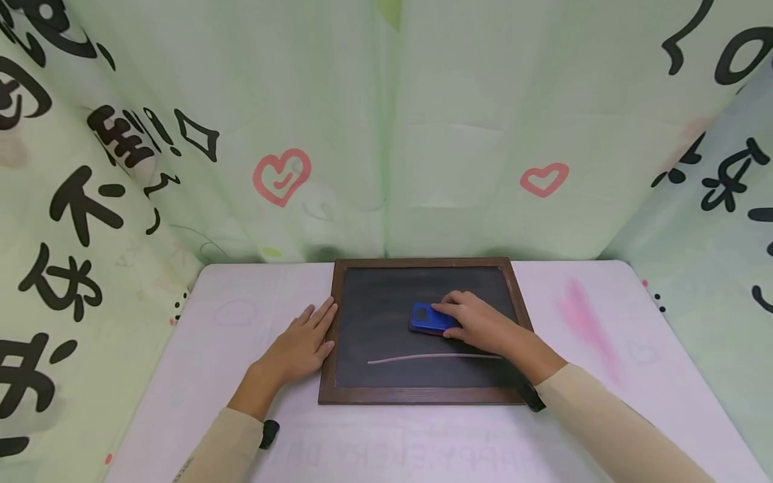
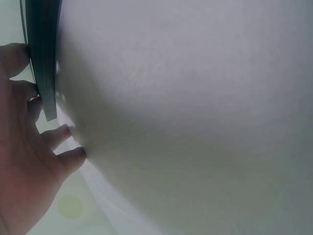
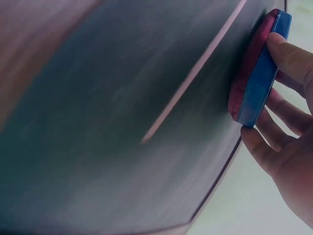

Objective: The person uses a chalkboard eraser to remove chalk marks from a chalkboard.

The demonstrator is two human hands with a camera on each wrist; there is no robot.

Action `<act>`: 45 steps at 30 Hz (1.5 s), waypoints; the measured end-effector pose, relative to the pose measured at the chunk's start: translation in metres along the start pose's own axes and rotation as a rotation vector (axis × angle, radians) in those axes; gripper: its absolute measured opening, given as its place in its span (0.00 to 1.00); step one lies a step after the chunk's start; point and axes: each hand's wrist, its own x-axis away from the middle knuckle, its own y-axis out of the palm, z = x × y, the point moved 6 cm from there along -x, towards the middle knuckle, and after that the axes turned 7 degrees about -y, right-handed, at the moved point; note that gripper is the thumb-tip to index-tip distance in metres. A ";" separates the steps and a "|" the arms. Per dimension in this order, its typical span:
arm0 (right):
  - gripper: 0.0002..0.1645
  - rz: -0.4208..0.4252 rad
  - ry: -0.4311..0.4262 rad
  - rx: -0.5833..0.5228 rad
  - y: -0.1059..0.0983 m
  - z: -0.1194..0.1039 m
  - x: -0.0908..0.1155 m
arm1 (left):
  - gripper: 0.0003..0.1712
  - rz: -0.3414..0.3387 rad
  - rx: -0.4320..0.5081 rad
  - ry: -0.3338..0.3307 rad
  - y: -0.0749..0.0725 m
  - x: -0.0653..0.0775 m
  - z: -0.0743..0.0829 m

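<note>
A blackboard [image 1: 386, 295] in a brown wooden frame lies on the white table. My right hand [image 1: 483, 323] grips a blue blackboard eraser [image 1: 426, 318] by its sides, over the middle of the board. In the right wrist view the eraser [image 3: 261, 73] shows a dark red felt pad turned to the board surface. One pale pink chalk line [image 1: 423, 357] runs across the board below the eraser. My left hand [image 1: 302, 345] rests with extended fingers against the frame's left edge. The left wrist view shows those fingers [image 2: 19, 58] touching the frame [image 2: 44, 54].
A white table [image 1: 253, 295] carries a pink smear [image 1: 586, 322] right of the board. Pale green curtains [image 1: 459, 134] with black characters and pink hearts hang behind and at both sides. A black band [image 1: 269, 435] sits at the left wrist.
</note>
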 end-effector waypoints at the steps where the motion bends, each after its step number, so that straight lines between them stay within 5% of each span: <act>1: 0.35 -0.006 -0.011 0.004 0.001 -0.003 -0.004 | 0.41 0.000 -0.001 -0.001 0.000 0.000 -0.001; 14: 0.34 -0.072 -0.110 0.001 0.008 -0.052 -0.064 | 0.41 0.001 -0.012 0.002 0.003 -0.001 -0.002; 28: 0.33 -0.161 -0.095 -0.010 0.012 -0.079 -0.110 | 0.41 -0.002 -0.017 -0.007 0.003 -0.001 -0.001; 36: 0.32 -0.222 -0.107 0.007 0.013 -0.082 -0.125 | 0.41 -0.008 -0.018 -0.009 0.001 -0.001 -0.003; 45: 0.33 -0.230 -0.113 -0.038 0.013 -0.084 -0.116 | 0.41 -0.019 -0.018 -0.009 0.002 -0.002 -0.004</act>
